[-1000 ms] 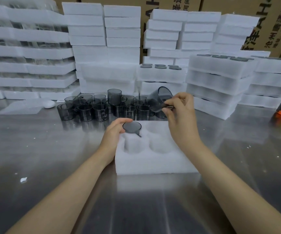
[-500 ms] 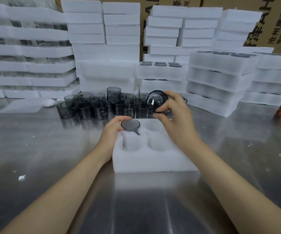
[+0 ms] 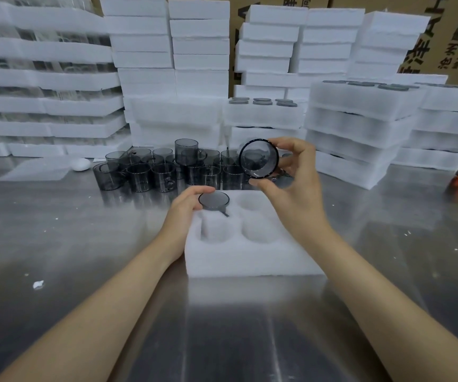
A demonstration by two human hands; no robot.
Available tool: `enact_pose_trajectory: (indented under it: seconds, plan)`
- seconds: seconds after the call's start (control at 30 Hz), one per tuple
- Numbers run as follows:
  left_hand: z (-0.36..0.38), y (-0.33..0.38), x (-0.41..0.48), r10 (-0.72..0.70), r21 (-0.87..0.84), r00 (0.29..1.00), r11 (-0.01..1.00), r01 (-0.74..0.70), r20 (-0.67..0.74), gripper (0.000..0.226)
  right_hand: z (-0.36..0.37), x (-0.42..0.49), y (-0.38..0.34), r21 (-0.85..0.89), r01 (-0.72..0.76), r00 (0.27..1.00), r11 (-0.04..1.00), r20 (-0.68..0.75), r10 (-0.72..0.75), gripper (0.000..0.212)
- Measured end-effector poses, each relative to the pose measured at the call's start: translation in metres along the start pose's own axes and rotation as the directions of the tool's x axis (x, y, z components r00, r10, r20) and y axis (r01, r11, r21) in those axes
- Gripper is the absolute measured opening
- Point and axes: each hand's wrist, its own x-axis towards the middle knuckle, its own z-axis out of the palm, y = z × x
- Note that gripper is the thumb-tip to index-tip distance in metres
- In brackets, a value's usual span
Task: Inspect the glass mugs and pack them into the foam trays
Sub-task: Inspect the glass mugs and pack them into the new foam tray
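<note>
step: inspection. right hand (image 3: 296,186) pinches a smoky grey glass mug (image 3: 259,159) by the rim, tipped on its side, mouth toward the camera, above the tray's far edge.
left grip: left hand (image 3: 185,213) curled on an inverted grey mug (image 3: 214,201) seated in the far-left pocket of the white four-pocket foam tray (image 3: 249,260).
free pockets: three look empty.
do it well: turn the rim slowly against the light, check for chips, then invert it.
supply: cluster of grey glass mugs (image 3: 167,172) on the steel bench (image 3: 57,244) behind the tray.

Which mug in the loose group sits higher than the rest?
The tall-standing mug at the group's back centre; it stands stacked on others, its rim above every neighbour, while the remaining loose mugs sit on the steel table.
</note>
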Motion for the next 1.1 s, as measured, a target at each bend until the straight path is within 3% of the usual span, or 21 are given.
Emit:
enact_pose_trajectory:
  seconds: [0.17, 0.27, 0.37, 0.43, 0.57, 0.7, 0.97, 1.1]
  plan:
    - [-0.001, -0.001, 0.000, 0.002, 0.001, 1.000, 1.000, -0.002, 0.004, 0.039, 0.000, 0.000, 0.004, -0.053, -0.027, 0.999, 0.998, 0.040, 0.029, 0.072]
    - [0.000, -0.002, 0.002, 0.002, -0.009, 1.000, 1.000, -0.002, 0.000, 0.038, 0.000, -0.001, 0.008, -0.080, -0.123, 0.984, 0.989, 0.120, 0.132, 0.068]
    - [-0.001, -0.002, 0.003, 0.001, -0.004, 1.000, 1.000, -0.001, 0.003, 0.040, 0.000, -0.001, 0.016, -0.320, -0.191, 0.922, 0.928, 0.265, 0.281, 0.041]
    - [-0.002, -0.003, 0.003, 0.003, 0.009, 1.000, 1.000, -0.003, 0.000, 0.041, 0.001, -0.002, 0.019, -0.415, -0.202, 0.897, 0.887, 0.284, 0.338, 0.023]
    - [-0.002, -0.004, 0.004, 0.002, 0.006, 1.000, 1.000, -0.002, -0.002, 0.042, 0.001, -0.002, 0.018, -0.410, -0.167, 0.913, 0.897, 0.280, 0.298, 0.022]
    - [-0.002, -0.004, 0.005, 0.006, 0.023, 1.000, 1.000, -0.006, -0.015, 0.043, -0.001, -0.001, 0.012, -0.419, -0.048, 0.904, 0.906, 0.368, 0.219, 0.032]
    - [-0.003, -0.004, 0.005, 0.003, 0.058, 1.000, 0.998, -0.002, -0.019, 0.042, 0.002, -0.002, 0.002, -0.669, 0.132, 0.916, 0.731, 0.364, 0.168, 0.035]
    - [-0.003, -0.004, 0.004, 0.006, 0.080, 1.000, 0.997, -0.005, -0.014, 0.042, 0.001, -0.001, 0.002, -0.676, 0.095, 0.906, 0.731, 0.364, 0.218, 0.037]
